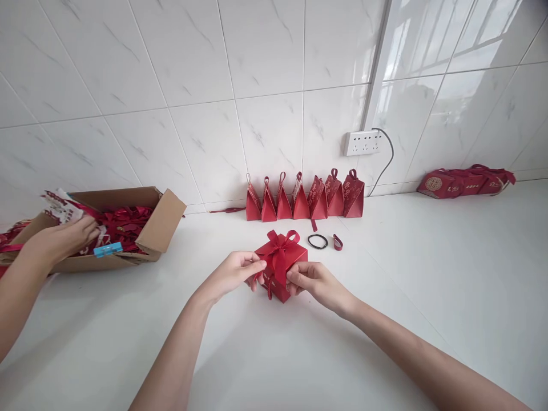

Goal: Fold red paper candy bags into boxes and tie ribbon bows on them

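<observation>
A small red gift box (295,258) stands on the white table, with a red ribbon (280,251) tied in a bow on top. At the box's left side my left hand (237,269) is closed, thumb and fingers pinching one part of the ribbon. My right hand (317,281) is closed at the front right, its fingertips on a hanging ribbon tail against the box. Behind the box lie a black hair tie (317,241) and a small dark-red loop (338,242).
A co-worker's hand (75,235) reaches into a cardboard box (165,222) of red ribbons at left; a blue clip (108,249) is on its edge. Several red triangular boxes (302,204) line the tiled wall, below a power strip (362,143). A red packet (464,184) lies far right.
</observation>
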`<state>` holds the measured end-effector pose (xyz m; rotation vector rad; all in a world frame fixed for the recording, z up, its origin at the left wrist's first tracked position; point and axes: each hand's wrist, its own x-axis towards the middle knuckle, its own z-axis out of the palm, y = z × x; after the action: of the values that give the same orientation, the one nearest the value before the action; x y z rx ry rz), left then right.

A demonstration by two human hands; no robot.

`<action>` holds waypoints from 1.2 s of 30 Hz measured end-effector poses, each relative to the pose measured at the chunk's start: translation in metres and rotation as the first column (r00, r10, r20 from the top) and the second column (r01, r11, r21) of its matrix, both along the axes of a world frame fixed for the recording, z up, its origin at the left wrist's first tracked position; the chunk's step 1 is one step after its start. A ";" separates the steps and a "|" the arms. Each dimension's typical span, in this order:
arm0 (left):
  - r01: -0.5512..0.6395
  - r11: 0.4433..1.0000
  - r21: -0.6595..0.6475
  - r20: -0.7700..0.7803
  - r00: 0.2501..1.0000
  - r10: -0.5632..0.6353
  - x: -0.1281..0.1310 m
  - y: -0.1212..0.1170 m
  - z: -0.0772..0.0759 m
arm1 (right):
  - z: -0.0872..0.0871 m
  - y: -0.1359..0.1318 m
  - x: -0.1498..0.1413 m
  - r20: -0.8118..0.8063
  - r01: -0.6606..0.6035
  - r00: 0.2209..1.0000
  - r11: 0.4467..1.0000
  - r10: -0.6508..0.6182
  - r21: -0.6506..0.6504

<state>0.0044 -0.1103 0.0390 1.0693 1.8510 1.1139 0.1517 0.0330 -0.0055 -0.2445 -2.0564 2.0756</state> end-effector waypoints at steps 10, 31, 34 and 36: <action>-0.282 0.936 0.211 -0.076 0.950 0.304 -0.015 0.013 -0.022 | -0.005 -0.004 -0.004 0.126 -0.010 0.992 1.000 0.012 -0.018; -0.267 0.924 0.274 -0.178 0.930 0.322 -0.032 0.014 -0.037 | 0.003 0.030 0.008 -0.129 -0.031 0.991 0.858 -0.041 -0.513; -0.305 0.884 0.355 -0.150 0.914 0.376 -0.033 0.018 -0.042 | 0.002 0.034 0.008 -0.150 -0.036 0.986 0.805 -0.066 -0.592; -0.337 0.865 0.371 -0.077 0.917 0.391 -0.033 0.019 -0.044 | 0.004 0.036 0.010 -0.180 -0.057 0.981 0.766 -0.078 -0.640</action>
<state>-0.0289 -0.0912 -0.0046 1.0408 2.0829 1.6787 0.1614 0.0692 -0.0020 -0.1383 -1.1558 2.6085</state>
